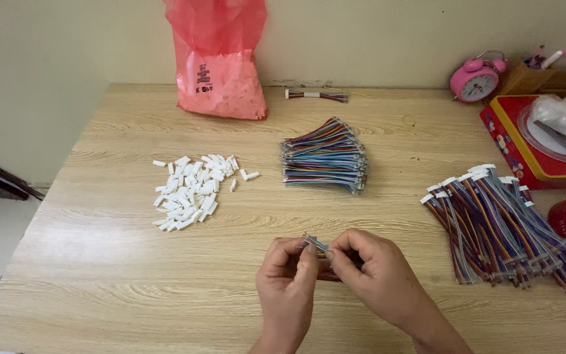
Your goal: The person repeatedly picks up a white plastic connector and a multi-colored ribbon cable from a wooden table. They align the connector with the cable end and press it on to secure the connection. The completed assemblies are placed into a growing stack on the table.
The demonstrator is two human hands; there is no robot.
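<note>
A short multicoloured ribbon cable, pinched at its upper end between the fingertips of the left hand and right hand, both closed on it just above the near edge of the wooden table. It looks light, limp and thin, best gripped close to its end. Around it lie loose white connector housings, a stack of bare cables and finished cables.

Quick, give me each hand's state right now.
Left hand: closed, pinching one end of a small multicoloured wire bundle.
Right hand: closed, fingers pinching the same wire bundle.
</note>
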